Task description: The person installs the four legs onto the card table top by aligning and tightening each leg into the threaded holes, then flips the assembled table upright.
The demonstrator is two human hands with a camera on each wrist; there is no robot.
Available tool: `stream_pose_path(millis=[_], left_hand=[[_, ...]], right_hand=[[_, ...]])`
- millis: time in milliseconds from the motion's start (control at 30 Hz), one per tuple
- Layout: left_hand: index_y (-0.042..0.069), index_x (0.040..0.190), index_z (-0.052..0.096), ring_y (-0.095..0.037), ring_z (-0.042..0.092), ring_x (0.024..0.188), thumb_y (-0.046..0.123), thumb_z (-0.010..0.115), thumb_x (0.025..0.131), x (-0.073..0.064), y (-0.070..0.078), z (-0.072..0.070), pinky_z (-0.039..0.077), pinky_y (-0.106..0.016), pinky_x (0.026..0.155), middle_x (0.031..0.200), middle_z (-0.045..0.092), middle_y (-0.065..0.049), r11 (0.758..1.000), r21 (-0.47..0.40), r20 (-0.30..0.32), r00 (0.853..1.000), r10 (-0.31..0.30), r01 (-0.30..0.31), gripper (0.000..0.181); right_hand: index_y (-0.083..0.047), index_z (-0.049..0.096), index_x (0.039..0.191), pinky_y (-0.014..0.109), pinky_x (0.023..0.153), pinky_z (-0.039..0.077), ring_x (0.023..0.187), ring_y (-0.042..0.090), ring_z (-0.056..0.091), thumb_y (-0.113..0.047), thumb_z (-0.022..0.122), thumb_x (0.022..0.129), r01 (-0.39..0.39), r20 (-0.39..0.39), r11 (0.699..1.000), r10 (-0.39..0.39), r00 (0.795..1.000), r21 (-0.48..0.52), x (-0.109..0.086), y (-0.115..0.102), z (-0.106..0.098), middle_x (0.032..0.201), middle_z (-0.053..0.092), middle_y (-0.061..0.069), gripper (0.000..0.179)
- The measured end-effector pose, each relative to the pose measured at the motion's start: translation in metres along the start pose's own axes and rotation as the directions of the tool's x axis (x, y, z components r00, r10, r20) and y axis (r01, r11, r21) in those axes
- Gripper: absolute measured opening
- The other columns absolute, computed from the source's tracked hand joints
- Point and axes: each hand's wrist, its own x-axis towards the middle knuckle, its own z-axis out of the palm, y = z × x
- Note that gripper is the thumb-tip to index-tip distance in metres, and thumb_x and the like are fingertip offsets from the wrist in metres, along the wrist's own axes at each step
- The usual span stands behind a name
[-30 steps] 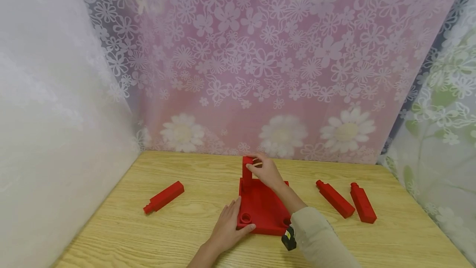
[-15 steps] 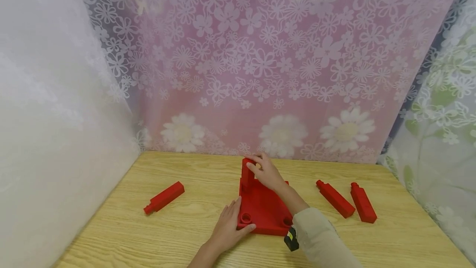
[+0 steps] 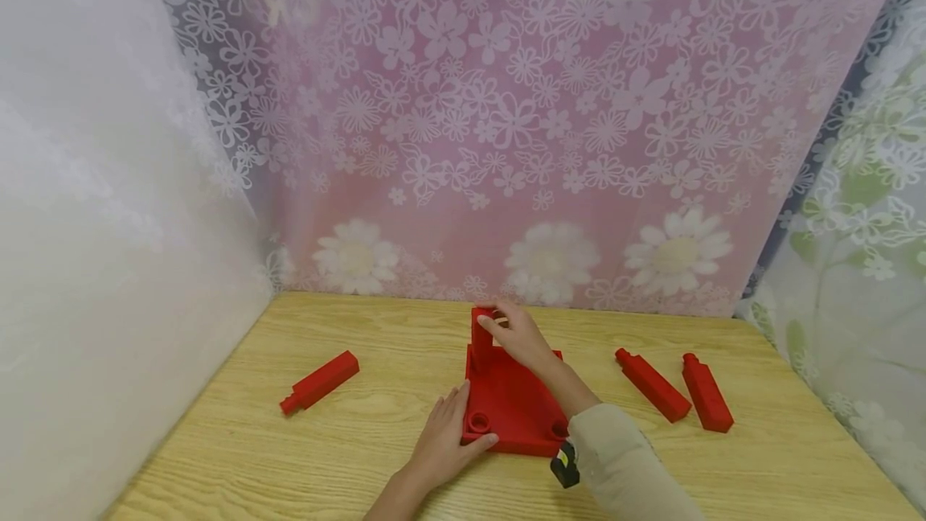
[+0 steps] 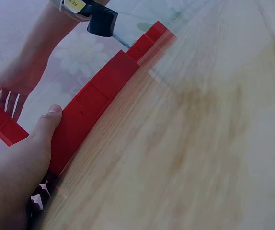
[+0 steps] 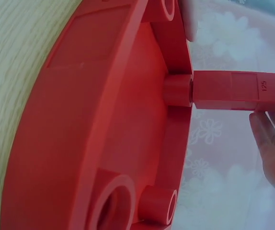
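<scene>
A red square tray-like base [image 3: 510, 400] lies on the table with round sockets at its corners. At its back left socket stands an upright red leg [image 3: 477, 336]. My right hand [image 3: 519, 338] pinches the leg near its top end. In the right wrist view the leg [image 5: 228, 90] lines up with a socket [image 5: 178, 90], its body right at the socket's rim and its peg hidden. My left hand [image 3: 437, 441] holds the base's front left corner, fingers along the left side and thumb on the front edge. The front left socket [image 3: 479, 423] shows an open hole.
One loose red leg [image 3: 321, 383] lies to the left on the wooden table [image 3: 347, 473]. Two more legs, one nearer [image 3: 651, 386] and one farther right [image 3: 706, 394], lie to the right. A black wrist camera [image 3: 564, 465] hangs by the right sleeve. Flowered curtains surround the table.
The leg has turned a little in my right hand and its top sits slightly lower than a second ago. The right fingers spread, then closed round it again. My left hand stays put.
</scene>
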Motion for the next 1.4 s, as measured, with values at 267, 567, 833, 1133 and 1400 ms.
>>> stream_pose_path(millis=[267,567,833,1133,1400], left_hand=[[0.0,0.144,0.02,-0.031,0.024,0.132,0.062,0.049,0.084,0.0,0.0,-0.001,0.016,-0.047,0.107,0.144,0.029,-0.015,1.0,-0.001,-0.002,1.0,-0.004,0.004,0.091],[0.0,0.145,0.019,-0.032,0.024,0.132,0.06,0.049,0.085,0.0,0.001,-0.001,0.016,-0.047,0.107,0.144,0.029,-0.017,1.0,-0.002,0.003,1.0,-0.007,0.007,0.09],[0.001,0.145,0.019,-0.031,0.023,0.133,0.064,0.047,0.084,0.0,-0.002,0.001,0.015,-0.046,0.107,0.145,0.028,-0.016,1.0,0.001,0.0,1.0,-0.011,0.011,0.092],[0.003,0.146,0.017,-0.03,0.022,0.133,0.066,0.046,0.083,0.0,-0.001,0.001,0.015,-0.046,0.107,0.146,0.027,-0.014,1.0,0.001,0.01,1.0,-0.021,0.021,0.093],[0.0,0.145,0.019,-0.032,0.024,0.132,0.062,0.048,0.085,0.001,-0.001,0.002,0.016,-0.048,0.106,0.144,0.029,-0.016,1.0,0.002,-0.005,1.0,-0.004,0.004,0.091]], right_hand=[[-0.016,0.059,0.123,0.033,0.066,0.051,0.087,0.021,0.056,-0.031,0.061,0.089,-0.075,-0.035,0.981,0.07,0.997,-0.182,0.004,0.0,0.005,0.105,0.055,0.006,0.037],[-0.012,0.054,0.13,0.049,0.093,0.038,0.116,0.027,0.044,-0.019,0.041,0.1,-0.036,0.063,0.999,0.036,0.997,0.006,0.0,-0.002,0.001,0.13,0.046,0.009,0.034],[0.0,0.045,0.134,0.052,0.096,0.034,0.122,0.035,0.039,-0.006,0.04,0.099,-0.041,0.126,0.981,0.017,0.992,0.189,-0.005,-0.011,-0.003,0.137,0.039,0.019,0.037],[-0.011,0.057,0.12,0.043,0.081,0.048,0.098,0.028,0.055,-0.024,0.06,0.09,-0.115,-0.01,0.993,0.115,0.993,0.027,0.001,0.0,0.005,0.112,0.056,0.008,0.032],[-0.013,0.058,0.119,0.034,0.068,0.052,0.087,0.022,0.057,-0.029,0.065,0.086,-0.152,-0.076,0.983,0.144,0.987,-0.102,0.004,0.002,0.008,0.109,0.056,0.009,0.038]])
